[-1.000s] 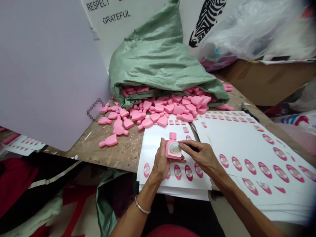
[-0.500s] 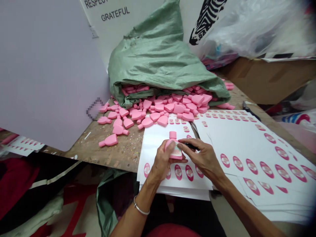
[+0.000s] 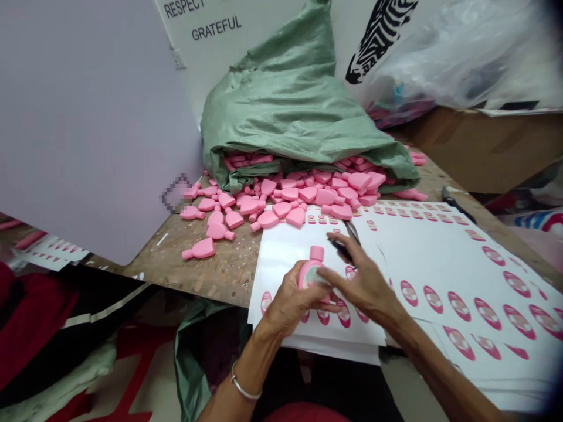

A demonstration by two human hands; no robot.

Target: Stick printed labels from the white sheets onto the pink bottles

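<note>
Clamping a pink, round-shouldered plastic bottle (image 3: 309, 273), the left hand (image 3: 288, 305) faces the right hand (image 3: 367, 286), whose thumb and forefinger stand apart

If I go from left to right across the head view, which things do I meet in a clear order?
Pale partition → silver bracelet → held pink bottle → right hand → cardboard box.
</note>
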